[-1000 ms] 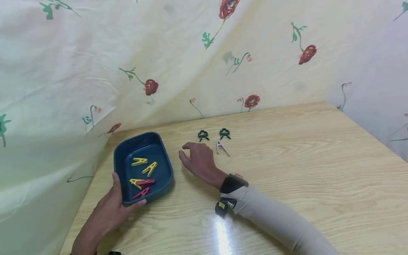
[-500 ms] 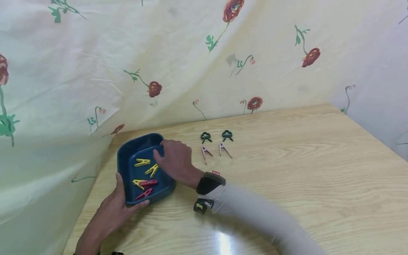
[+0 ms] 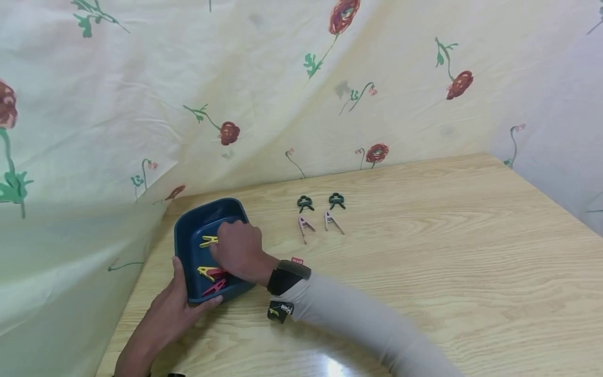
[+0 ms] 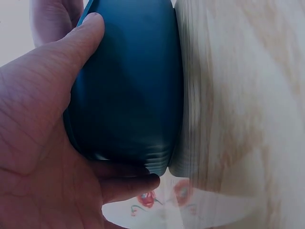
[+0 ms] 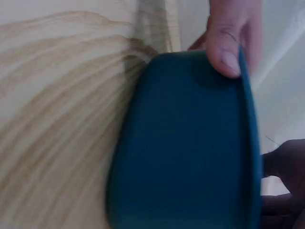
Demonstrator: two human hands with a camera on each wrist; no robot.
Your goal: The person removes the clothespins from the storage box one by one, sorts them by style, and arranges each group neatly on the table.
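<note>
A dark blue plastic bin (image 3: 180,225) sits on the table with spring clips inside. My left hand (image 3: 165,309) holds its near left corner; in the left wrist view the thumb (image 4: 88,36) lies on one wall and the fingers on another. My right hand (image 3: 237,251) is down inside the bin, its fingertips hidden in the head view. In the right wrist view, part of that hand (image 5: 290,167) shows dark behind the bin wall, and any clip in it is hidden. Beside it lie a yellow clip (image 3: 208,241), another yellow clip (image 3: 204,272) and a red clip (image 3: 214,287).
Right of the bin, a pale pink clip (image 3: 303,224) and a whitish clip (image 3: 329,219) lie on the wooden table (image 3: 424,251). Behind them are two dark green clips, one left (image 3: 305,202), one right (image 3: 336,199). A flowered cloth (image 3: 264,94) hangs at the back.
My right hand has moved left from the table beside the clips, over the rim and into the bin. The pale pink clip has come into view. My left hand keeps its hold.
</note>
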